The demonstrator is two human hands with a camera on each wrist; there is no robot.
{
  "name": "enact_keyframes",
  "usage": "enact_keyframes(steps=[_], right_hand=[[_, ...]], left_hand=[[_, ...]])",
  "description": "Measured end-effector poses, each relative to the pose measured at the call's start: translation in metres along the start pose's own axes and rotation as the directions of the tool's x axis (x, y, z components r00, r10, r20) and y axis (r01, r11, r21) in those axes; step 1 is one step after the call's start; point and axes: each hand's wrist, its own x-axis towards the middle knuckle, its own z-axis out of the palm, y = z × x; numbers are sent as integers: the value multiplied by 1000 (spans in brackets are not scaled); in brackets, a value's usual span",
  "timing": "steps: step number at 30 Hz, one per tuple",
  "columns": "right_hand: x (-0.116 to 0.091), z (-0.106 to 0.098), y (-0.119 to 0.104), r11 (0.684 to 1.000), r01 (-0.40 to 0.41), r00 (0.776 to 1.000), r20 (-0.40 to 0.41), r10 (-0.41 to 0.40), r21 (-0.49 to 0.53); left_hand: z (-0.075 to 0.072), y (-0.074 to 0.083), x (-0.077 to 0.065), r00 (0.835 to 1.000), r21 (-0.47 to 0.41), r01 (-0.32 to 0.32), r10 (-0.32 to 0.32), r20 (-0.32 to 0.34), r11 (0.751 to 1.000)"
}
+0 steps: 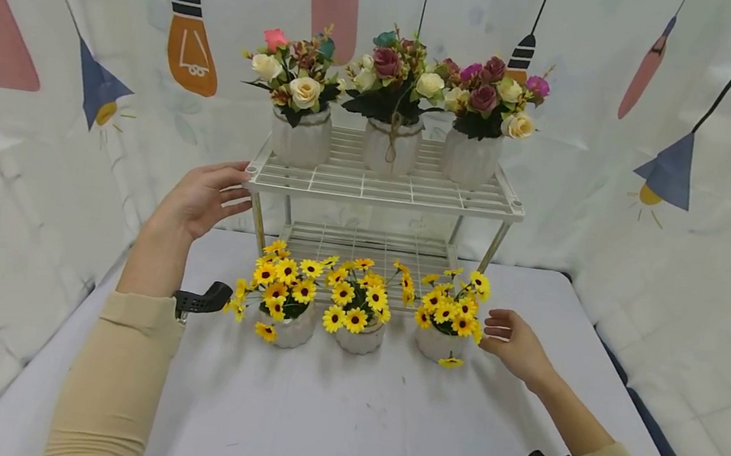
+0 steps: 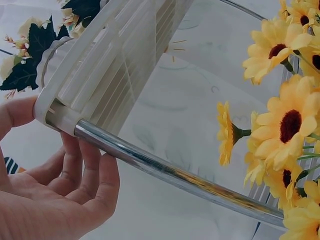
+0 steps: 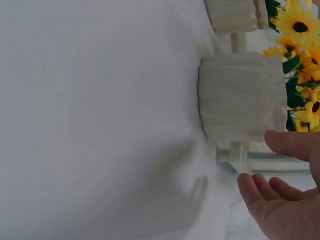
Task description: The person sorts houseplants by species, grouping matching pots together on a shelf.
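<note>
My left hand holds the front left corner of a white two-tier wire rack. In the left wrist view, one digit lies at the top corner while the other fingers curl under it by the metal post. Beside the rightmost pot of yellow daisies is my right hand, fingers loosely bent and apart from the thumb. The right wrist view shows its thumb tip right at the rim of that white pot, with the other fingers off to the side.
Two more pots of yellow daisies, a left one and a middle one, stand before the rack. On its upper shelf are three white pots of roses: left, middle and right. A white cloth covers the table.
</note>
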Motion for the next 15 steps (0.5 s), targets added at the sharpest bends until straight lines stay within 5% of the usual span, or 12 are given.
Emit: enact_keyframes(steps=[15], right_hand=[[-3, 45, 12, 999, -40, 998, 49, 40, 7]], left_hand=[[1, -1, -1, 1000, 9, -17, 17, -4, 1000]])
